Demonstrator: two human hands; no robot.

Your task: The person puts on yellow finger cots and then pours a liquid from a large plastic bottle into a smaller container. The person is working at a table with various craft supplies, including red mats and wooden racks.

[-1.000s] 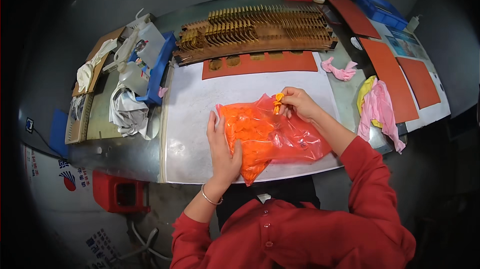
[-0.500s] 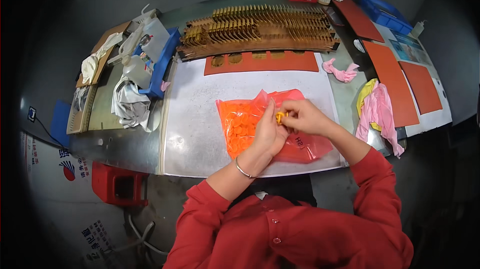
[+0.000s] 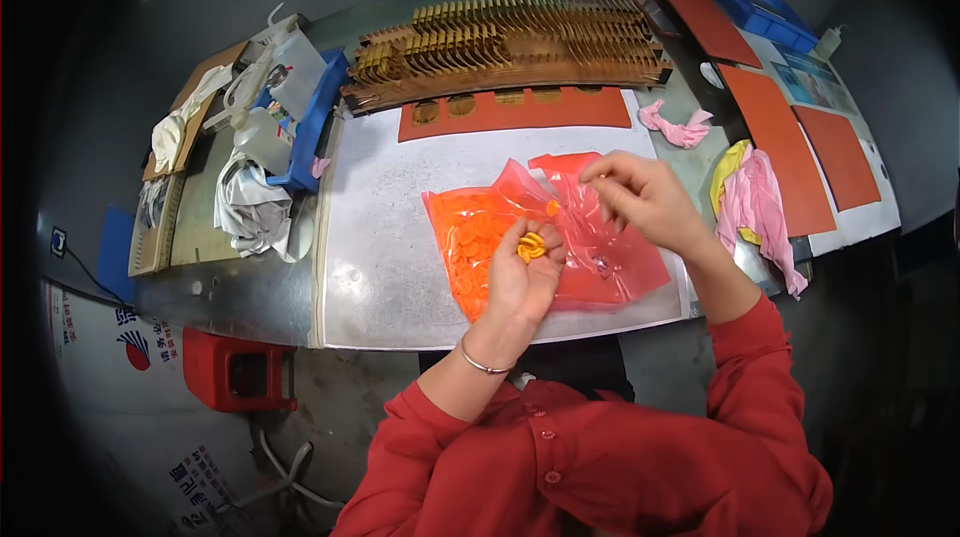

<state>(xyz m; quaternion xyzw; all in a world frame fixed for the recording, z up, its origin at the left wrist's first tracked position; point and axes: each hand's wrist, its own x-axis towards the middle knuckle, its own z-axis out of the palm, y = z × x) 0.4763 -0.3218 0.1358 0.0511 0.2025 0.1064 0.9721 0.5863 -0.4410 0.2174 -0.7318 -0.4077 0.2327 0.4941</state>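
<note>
My left hand (image 3: 525, 282) is turned palm up, its fingers curled round several small yellow-orange rubber rings that look like rolled finger cots (image 3: 531, 247). To its right, my right hand (image 3: 648, 199) hovers over the clear pink-red plastic bag (image 3: 620, 282), fingers bent and apart with nothing visible between them. The bag lies on the white sheet, its left part filled with orange discs (image 3: 470, 247) of similar size. One small orange piece (image 3: 553, 207) shows by the bag's upper middle, between the hands; whether it rests on the bag is unclear.
A rack of thin gold-coloured plates (image 3: 510, 47) spans the back, behind an orange-red mat (image 3: 520, 115) bearing round pieces. Bottles stand by a blue bin (image 3: 322, 117) at left. Pink cloths (image 3: 755, 202) and more orange mats (image 3: 780, 147) lie at right. A red stool (image 3: 235, 372) stands below left.
My right hand has drawn away from the left palm, up and to the right. My left hand has lowered and turned its palm up, showing the yellow rings.
</note>
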